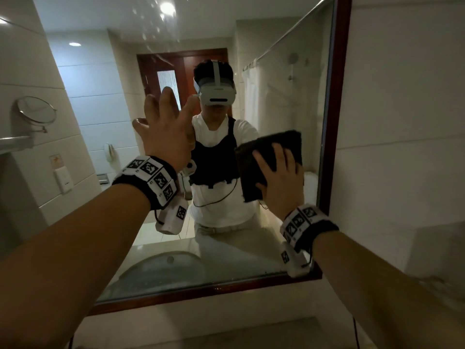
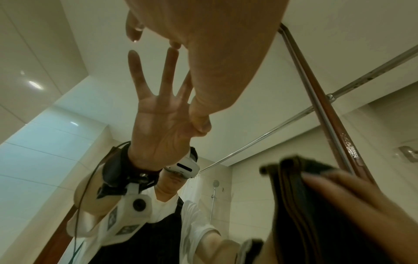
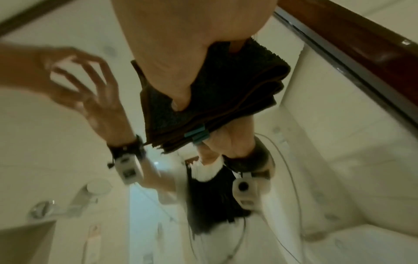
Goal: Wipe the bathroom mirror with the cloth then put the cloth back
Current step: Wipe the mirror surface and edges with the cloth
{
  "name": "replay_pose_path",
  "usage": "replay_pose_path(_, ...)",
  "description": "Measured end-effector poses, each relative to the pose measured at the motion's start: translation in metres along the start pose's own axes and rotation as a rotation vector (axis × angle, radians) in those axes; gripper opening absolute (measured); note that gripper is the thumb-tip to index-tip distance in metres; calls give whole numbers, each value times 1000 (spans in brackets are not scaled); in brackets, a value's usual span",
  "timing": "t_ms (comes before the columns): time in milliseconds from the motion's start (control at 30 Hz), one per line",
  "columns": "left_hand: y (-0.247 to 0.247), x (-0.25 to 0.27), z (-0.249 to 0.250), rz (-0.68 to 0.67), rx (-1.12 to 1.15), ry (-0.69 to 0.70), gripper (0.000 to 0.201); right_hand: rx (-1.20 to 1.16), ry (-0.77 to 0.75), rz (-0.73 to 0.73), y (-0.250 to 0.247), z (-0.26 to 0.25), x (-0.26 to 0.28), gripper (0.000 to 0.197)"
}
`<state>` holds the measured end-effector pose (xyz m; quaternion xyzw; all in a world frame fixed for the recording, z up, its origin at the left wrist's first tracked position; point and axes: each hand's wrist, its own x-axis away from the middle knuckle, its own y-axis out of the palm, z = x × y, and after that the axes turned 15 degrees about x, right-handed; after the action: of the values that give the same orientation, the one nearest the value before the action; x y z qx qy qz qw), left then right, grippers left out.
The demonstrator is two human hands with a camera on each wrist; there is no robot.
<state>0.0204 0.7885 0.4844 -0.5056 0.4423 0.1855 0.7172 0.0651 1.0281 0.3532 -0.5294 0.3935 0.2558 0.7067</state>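
Observation:
A large wall mirror (image 1: 100, 71) with a dark red wooden frame (image 1: 337, 122) fills the head view. My right hand (image 1: 279, 177) presses a folded dark brown cloth (image 1: 274, 138) flat against the glass near the mirror's right edge, fingers spread and straight. The right wrist view shows the same cloth (image 3: 237, 85) under my right hand (image 3: 181, 62), with a teal tag at its edge. My left hand (image 1: 163, 122) is raised left of it, fingers spread, fingertips on the glass. In the left wrist view my left hand (image 2: 214, 53) meets its reflection, and the cloth (image 2: 294, 205) is at lower right.
Pale spots (image 1: 156, 28) mark the top of the glass. A round swivel mirror (image 1: 37, 109) and a shelf (image 1: 15, 143) hang on the left wall. A pale counter (image 1: 226, 331) runs below the frame. Tiled wall (image 1: 402, 122) stands right of the mirror.

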Motion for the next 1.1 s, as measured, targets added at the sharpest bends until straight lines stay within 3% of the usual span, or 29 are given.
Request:
replay_pose_path(200, 0, 6, 1, -2, -15, -28, 111, -11, -52, -22, 15, 10, 24, 82)
replay_pose_path(367, 12, 41, 11, -9, 42, -60, 77, -32, 20, 15, 7, 27, -1, 83)
replay_pose_path(500, 32, 66, 15, -65, 60, -92, 93, 2, 61, 12, -10, 46, -39, 84)
replay_pose_path(733, 50, 64, 18, -29, 62, -123, 96, 53, 81, 112, -38, 66, -94, 87)
replay_pose_path(1100, 55, 66, 12, -5, 46, -102, 97, 38, 129, 143, -32, 64, -89, 83)
